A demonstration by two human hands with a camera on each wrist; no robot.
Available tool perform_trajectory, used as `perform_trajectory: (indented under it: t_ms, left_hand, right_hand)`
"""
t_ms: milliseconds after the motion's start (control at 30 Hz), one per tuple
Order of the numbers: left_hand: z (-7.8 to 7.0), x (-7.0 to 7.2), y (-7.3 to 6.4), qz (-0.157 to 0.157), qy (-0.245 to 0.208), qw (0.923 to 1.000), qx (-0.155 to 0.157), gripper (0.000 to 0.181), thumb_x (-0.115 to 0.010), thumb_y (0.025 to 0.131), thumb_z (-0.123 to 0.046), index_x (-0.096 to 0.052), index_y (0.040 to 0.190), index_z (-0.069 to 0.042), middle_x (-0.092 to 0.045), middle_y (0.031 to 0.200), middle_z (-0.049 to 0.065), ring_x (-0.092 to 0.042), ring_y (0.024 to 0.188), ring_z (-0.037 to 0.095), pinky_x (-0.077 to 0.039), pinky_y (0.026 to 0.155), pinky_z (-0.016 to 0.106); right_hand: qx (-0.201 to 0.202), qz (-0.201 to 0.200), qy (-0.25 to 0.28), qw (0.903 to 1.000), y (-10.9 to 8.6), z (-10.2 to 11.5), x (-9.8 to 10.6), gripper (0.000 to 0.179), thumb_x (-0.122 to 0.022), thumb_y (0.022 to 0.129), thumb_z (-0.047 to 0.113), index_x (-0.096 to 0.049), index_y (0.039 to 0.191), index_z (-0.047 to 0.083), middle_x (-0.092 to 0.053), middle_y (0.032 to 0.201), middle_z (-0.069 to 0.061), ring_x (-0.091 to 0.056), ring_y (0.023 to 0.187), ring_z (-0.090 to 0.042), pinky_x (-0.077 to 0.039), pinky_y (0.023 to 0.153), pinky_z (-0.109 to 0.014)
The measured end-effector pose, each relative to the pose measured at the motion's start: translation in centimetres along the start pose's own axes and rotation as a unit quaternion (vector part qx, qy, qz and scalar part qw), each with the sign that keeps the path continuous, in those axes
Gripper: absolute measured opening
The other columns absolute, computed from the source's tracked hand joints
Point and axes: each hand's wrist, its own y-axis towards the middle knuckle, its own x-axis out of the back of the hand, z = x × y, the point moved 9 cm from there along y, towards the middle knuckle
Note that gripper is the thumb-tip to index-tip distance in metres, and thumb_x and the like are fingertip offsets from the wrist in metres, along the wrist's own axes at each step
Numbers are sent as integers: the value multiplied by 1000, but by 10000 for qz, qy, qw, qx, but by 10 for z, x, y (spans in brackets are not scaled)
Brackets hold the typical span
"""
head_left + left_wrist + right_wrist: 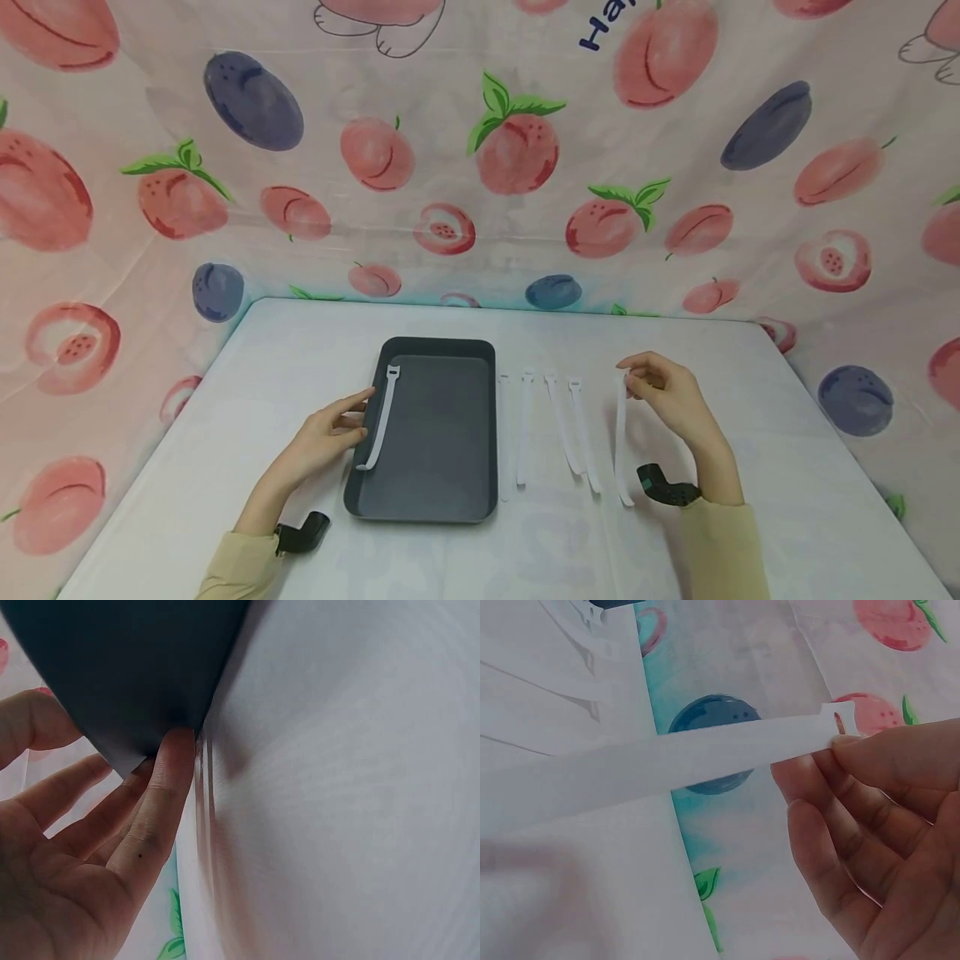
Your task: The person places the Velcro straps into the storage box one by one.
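My left hand [322, 437] holds the left wall of a dark grey rectangular tray [423, 514]. In the left wrist view, the tray's outer wall [127, 667] hides one fingertip, while other fingers touch its outside. One flat white cable tie [385, 417], its slotted head at the far end, lies inside along the tray's left side. My right hand [667, 396] pinches another white cable tie [621, 442] between thumb and fingers at the slotted head. That strip hangs down toward the table; the right wrist view shows the slot beside my thumb.
Several more white cable ties [525, 433] lie roughly side by side on the white table [817, 517], between the tray and my right hand. A fruit-printed cloth [525, 233] hangs behind the table and at its sides. Each wrist carries a black device [303, 533].
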Motion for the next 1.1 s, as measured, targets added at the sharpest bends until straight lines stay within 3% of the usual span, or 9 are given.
perform_trajectory:
  t_ms: [167,533,767,1100]
  left_hand:
    - [0,0,0,12,5,10000,-41,59,-59,91,-12,-41,147,-13,-51,135,24,-60,115,37,-53,89,47]
    - [-2,0,-1,18,-8,10000,-35,59,-59,91,-11,-41,147,-13,-51,135,24,-61,114,37,-52,89,47]
    - [-2,-1,-1,21,7,10000,-32,59,-59,91,-11,-41,147,-13,-51,136,24,-60,114,37,-52,90,48]
    - [-1,0,0,2,10,10000,-38,58,-59,91,-11,-41,146,-13,-51,135,24,-60,114,37,-52,90,47]
  right_hand:
    - [27,-7,-13,10000,-2,4,1,22,-60,93,11,-64,114,2,-65,87,-16,-61,68,-2,-53,69,-23]
    - [179,-108,-275,9994,-2,8,4,19,-60,92,8,-65,111,4,-66,85,-12,-61,68,-1,-51,66,-20]
    - [200,-194,-310,9991,-2,11,7,19,-60,92,8,-66,110,4,-65,85,-10,-64,70,-9,-51,66,-20]
    - [332,-679,-87,9971,-8,21,22,18,-59,94,11,-66,110,8,-65,83,-5,-62,69,0,-50,69,-14]
